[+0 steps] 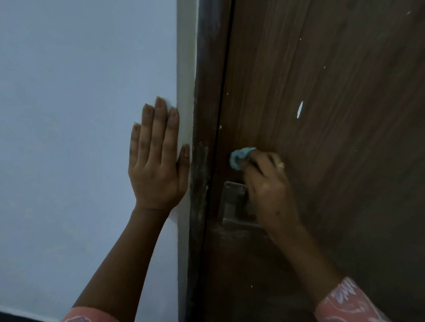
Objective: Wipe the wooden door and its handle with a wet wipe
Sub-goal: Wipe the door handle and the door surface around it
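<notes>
Fingers of the right hand (268,184) pinch a bunched blue wet wipe (239,157) against the wooden door (330,97), just above the metal handle plate (232,198), which that hand partly hides. The left hand (158,166) lies flat, fingers straight, on the pale wall (60,123) beside the dark door frame (207,96).

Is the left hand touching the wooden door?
Apart. The head view shows the left hand flat on the pale wall, with the dark door frame between it and the door.
</notes>
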The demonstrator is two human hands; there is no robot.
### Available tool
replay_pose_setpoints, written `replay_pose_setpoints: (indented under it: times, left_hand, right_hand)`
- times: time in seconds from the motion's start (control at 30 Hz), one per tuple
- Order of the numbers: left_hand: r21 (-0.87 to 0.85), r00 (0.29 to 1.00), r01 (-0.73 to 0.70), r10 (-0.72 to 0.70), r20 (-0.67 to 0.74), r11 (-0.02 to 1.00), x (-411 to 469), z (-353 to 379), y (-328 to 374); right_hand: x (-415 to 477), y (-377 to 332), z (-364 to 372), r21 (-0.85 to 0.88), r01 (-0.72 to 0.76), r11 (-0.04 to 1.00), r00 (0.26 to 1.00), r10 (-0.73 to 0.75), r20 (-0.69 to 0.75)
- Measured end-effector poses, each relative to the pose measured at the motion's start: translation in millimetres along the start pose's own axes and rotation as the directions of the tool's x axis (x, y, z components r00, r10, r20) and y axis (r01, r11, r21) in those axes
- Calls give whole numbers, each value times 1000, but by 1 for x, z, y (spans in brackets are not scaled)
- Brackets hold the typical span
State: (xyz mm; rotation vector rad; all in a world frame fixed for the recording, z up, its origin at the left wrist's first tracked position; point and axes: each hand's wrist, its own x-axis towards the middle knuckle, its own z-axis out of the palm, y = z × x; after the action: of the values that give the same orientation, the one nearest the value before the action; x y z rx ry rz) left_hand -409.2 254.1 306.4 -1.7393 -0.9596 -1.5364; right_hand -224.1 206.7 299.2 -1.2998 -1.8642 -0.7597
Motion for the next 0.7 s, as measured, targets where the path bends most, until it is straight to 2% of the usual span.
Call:
replay_pose_setpoints:
  times: [0.1,0.17,0.27,0.37,0.43,0.5,0.57,0.63,0.7]
  left_hand:
    - [3,1000,0,0,0,1000,0,1,1]
    - [1,1000,1,-1,1,1000,-1,1,0]
    - [4,1000,-2,2,-4,1000,-1,1,-1]
    - [6,1000,-2,2,-4,1000,-1,1,0]
    - [9,1000,-4,4,-4,1000,-1,1,0]
    - [14,1000,-3,3,-3,1000,-1,1,0]
    - [15,1000,7,-6,-2,1000,-1,0,-1]
    - [10,1000,17,-17,2,1000,-1,0,0]
    - [10,1000,17,-17,6,1000,-1,0,0]
  right_hand:
    - [15,8,-13,12,-133,991,979,133,-156]
    - [11,7,-8,-23,-68,997,987,64,-145]
    - [-23,17,0,-55,113,992,992,-109,60]
    - [-50,34,-12,-58,114,992,952,-92,291]
    - [-48,44,-23,-68,68,995,968,-49,247]
    - [-33,46,-30,-9,-54,998,995,55,81]
    - [-16,43,-29,22,-105,994,992,106,-64]
    - [-17,38,-20,-13,-22,1000,999,22,-43]
    - [-36,40,-11,-53,128,990,984,-121,129]
